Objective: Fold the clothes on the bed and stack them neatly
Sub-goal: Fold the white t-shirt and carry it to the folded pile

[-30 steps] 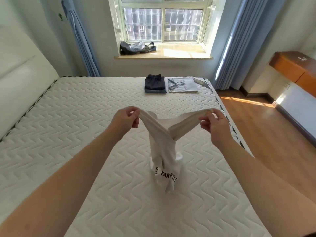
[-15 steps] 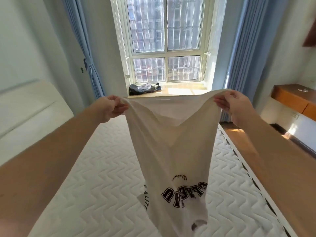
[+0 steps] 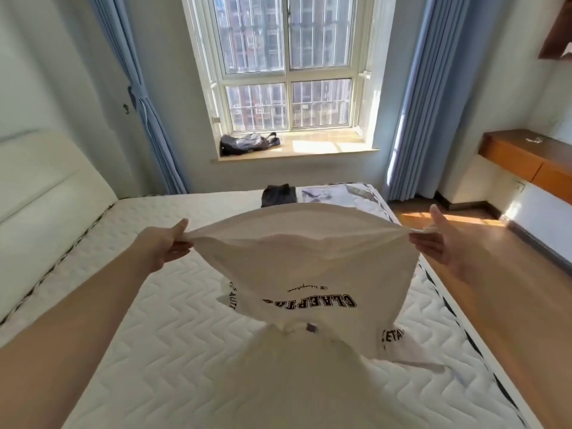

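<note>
So: two folded items [image 3: 278, 195] far on bed [image 3: 154, 351]; shirt [image 3: 309, 267] unfolded, left hand [image 3: 164, 246] and right hand [image 3: 439, 239] each pinching hem corner.

Two bare forearms, no sleeves visible up to picture edge. Left hand [image 3: 165, 247] and right hand [image 3: 439, 243] without rings, watch, bracelets or gloves. Short nails.

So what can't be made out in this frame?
- Head view: dark folded garment, lower part hidden behind the white T-shirt.
- Its chest print: partly lost in a fold.
- Grey folded garment: pattern too small.
- Right hand: pinch point washed out by sunlight.
</note>
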`<state>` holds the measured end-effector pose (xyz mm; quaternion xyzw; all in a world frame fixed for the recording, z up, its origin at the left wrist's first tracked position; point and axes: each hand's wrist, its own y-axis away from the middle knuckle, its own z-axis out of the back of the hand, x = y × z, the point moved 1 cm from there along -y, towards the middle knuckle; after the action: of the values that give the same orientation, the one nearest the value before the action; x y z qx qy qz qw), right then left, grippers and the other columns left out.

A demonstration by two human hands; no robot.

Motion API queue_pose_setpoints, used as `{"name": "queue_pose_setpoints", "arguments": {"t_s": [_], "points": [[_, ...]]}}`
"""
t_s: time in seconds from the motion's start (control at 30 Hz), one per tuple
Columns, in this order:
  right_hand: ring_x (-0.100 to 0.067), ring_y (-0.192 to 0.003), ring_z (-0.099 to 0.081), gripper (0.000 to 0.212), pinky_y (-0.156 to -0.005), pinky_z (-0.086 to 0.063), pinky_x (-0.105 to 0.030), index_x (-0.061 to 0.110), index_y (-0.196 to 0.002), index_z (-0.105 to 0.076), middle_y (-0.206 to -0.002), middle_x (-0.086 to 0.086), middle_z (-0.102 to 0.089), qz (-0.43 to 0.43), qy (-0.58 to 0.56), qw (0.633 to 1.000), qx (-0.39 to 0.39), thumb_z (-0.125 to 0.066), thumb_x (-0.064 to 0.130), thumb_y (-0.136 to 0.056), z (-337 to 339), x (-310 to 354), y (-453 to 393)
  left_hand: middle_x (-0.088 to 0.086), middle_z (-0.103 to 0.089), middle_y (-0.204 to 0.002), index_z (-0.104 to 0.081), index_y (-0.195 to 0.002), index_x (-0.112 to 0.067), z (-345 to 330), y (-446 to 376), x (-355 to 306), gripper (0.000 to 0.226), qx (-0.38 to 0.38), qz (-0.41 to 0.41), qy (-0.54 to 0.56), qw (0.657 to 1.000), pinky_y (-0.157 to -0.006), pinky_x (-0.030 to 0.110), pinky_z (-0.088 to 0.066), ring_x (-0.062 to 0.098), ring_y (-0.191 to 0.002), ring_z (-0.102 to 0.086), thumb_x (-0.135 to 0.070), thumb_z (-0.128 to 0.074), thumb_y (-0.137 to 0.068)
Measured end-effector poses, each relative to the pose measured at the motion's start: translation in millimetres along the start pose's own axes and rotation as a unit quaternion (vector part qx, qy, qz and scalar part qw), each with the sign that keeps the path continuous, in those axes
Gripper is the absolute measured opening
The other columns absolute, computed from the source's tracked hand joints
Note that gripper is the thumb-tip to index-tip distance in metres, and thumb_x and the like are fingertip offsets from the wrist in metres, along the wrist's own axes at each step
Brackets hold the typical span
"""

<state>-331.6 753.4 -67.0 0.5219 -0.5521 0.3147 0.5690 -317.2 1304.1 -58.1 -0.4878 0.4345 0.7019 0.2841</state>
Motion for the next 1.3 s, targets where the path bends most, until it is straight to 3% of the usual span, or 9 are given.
{"name": "queue_pose_setpoints", "arguments": {"t_s": [0.1, 0.27, 0.43, 0.6, 0.73, 0.9, 1.03, 1.1, 1.3], "points": [[-0.019, -0.063, -0.073, 0.025, -0.05, -0.056, -0.021, 0.0, -0.105, -0.06, -0.071, -0.012, -0.073, -0.101, 0.045, 0.993, -0.032, -0.065, 0.022, -0.094, 39.1, -106.2, 14.3, 0.019, -0.067, -0.082, -0.063, -0.102, 0.011, 12.5, -2.5, 109.2, 0.027, -0.006, 0.083, -0.034, 0.996, -0.043, 0.027, -0.056, 0.019, -0.054, -0.067, -0.008, -0.073, -0.086], [-0.026, -0.085, -0.065, 0.024, -0.06, -0.058, -0.02, -0.012, -0.117, -0.059, -0.101, -0.022, -0.066, -0.235, 0.127, 0.963, -0.031, -0.056, 0.0, -0.096, 94.7, -253.0, 71.4, 0.026, -0.06, -0.101, -0.054, -0.118, 0.013, 29.6, 32.2, 272.0, 0.033, -0.012, 0.177, -0.069, 0.982, -0.043, 0.023, -0.055, 0.027, -0.071, -0.059, 0.014, -0.061, -0.086], [-0.023, -0.079, -0.059, 0.014, -0.057, -0.058, -0.019, -0.011, -0.106, -0.058, -0.097, -0.021, -0.06, -0.329, 0.145, 0.929, -0.093, -0.051, -0.004, -0.098, 118.0, -335.4, 123.8, 0.021, -0.061, -0.102, -0.048, -0.127, 0.005, 46.8, 75.0, 372.6, 0.04, -0.012, 0.284, -0.09, 0.954, -0.049, 0.027, -0.056, 0.023, -0.072, -0.058, 0.015, -0.057, -0.089], [-0.022, -0.075, -0.056, 0.023, -0.077, -0.057, -0.03, -0.008, -0.121, -0.052, -0.088, -0.015, -0.058, -0.428, 0.152, 0.883, -0.121, -0.05, 0.003, -0.1, 136.3, -384.7, 172.7, 0.012, -0.053, -0.076, -0.054, -0.088, -0.001, 63.1, 114.0, 434.6, 0.01, 0.002, 0.382, -0.135, 0.914, -0.034, 0.02, -0.048, 0.017, -0.065, -0.048, 0.005, -0.054, -0.096], [-0.023, -0.083, -0.06, 0.025, -0.09, -0.052, -0.037, 0.001, -0.125, -0.053, -0.094, -0.01, -0.062, -0.449, 0.132, 0.874, -0.13, -0.048, 0.012, -0.103, 137.3, -404.2, 194.8, 0.013, -0.057, -0.083, -0.056, -0.103, -0.001, 66.1, 125.4, 453.4, 0.007, 0.015, 0.395, -0.144, 0.907, -0.064, 0.029, -0.055, 0.018, -0.07, -0.053, -0.006, -0.053, -0.099], [-0.038, -0.114, -0.057, 0.037, -0.1, -0.047, -0.042, -0.004, -0.137, -0.046, -0.124, -0.023, -0.058, -0.398, 0.095, 0.895, -0.175, -0.045, 0.012, -0.104, 99.8, -399.5, 162.8, 0.02, -0.063, -0.095, -0.052, -0.116, 0.004, 38.3, 100.8, 428.1, 0.017, 0.034, 0.38, -0.036, 0.924, -0.085, 0.042, -0.055, 0.029, -0.08, -0.062, -0.005, -0.045, -0.102], [-0.024, -0.078, -0.061, 0.022, -0.06, -0.059, -0.025, -0.007, -0.113, -0.056, -0.104, -0.02, -0.059, -0.31, 0.042, 0.935, -0.166, -0.041, 0.004, -0.101, 41.3, -350.2, 59.7, 0.017, -0.063, -0.086, -0.054, -0.112, 0.002, -11.8, 24.4, 354.4, 0.018, 0.045, 0.295, 0.01, 0.954, -0.074, 0.038, -0.058, 0.026, -0.073, -0.063, -0.009, -0.044, -0.103], [-0.017, -0.069, -0.062, 0.016, -0.059, -0.058, -0.023, 0.0, -0.099, -0.055, -0.108, -0.017, -0.054, -0.255, 0.054, 0.955, -0.14, -0.041, 0.006, -0.102, 8.6, -299.6, -8.2, 0.016, -0.063, -0.082, -0.059, -0.103, 0.002, -41.3, -23.1, 296.7, 0.015, 0.056, 0.242, 0.023, 0.968, -0.056, 0.031, -0.06, 0.024, -0.065, -0.065, -0.006, -0.046, -0.1], [-0.012, -0.063, -0.063, 0.02, -0.045, -0.052, -0.019, 0.013, -0.087, -0.058, -0.088, -0.006, -0.061, -0.095, -0.015, 0.989, -0.109, -0.044, 0.005, -0.1, -56.9, -85.0, -188.3, 0.017, -0.062, -0.079, -0.055, -0.08, -0.002, -106.7, -144.8, 49.8, 0.017, 0.008, 0.076, 0.139, 0.987, -0.057, 0.034, -0.061, 0.025, -0.062, -0.063, -0.001, -0.05, -0.096]]}}
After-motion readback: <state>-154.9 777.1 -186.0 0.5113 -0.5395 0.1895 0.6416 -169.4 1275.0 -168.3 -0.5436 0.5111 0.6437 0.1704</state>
